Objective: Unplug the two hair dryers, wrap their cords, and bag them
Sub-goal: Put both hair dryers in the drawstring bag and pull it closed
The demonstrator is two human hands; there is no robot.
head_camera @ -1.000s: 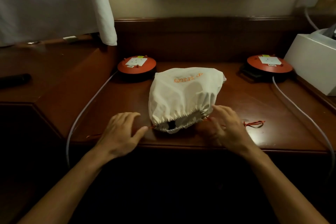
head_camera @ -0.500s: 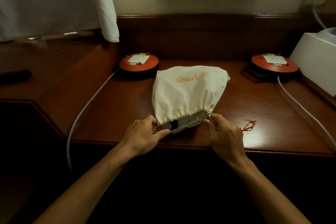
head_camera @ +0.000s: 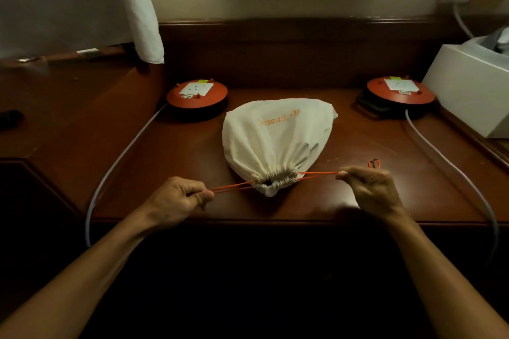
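Note:
A white drawstring bag (head_camera: 275,140) with orange lettering lies bulging in the middle of the dark wooden desk (head_camera: 170,168), its gathered mouth facing me. Whatever fills it is hidden by the cloth. My left hand (head_camera: 176,201) pinches the orange drawstring (head_camera: 234,188) on the left of the mouth. My right hand (head_camera: 371,190) pinches the drawstring on the right, with a loop sticking out behind the fingers. The cords run taut and the mouth is cinched to a small dark hole.
Two orange cable reels with white sockets sit at the back, one on the left (head_camera: 197,95) and one on the right (head_camera: 400,93). White cables (head_camera: 118,165) trail from each off the desk. A white box (head_camera: 468,91) stands at the right. A white cloth (head_camera: 143,22) hangs at the back left.
My hands took the drawstrings at the bag's mouth and pulled them apart to left and right. The mouth has closed up tight.

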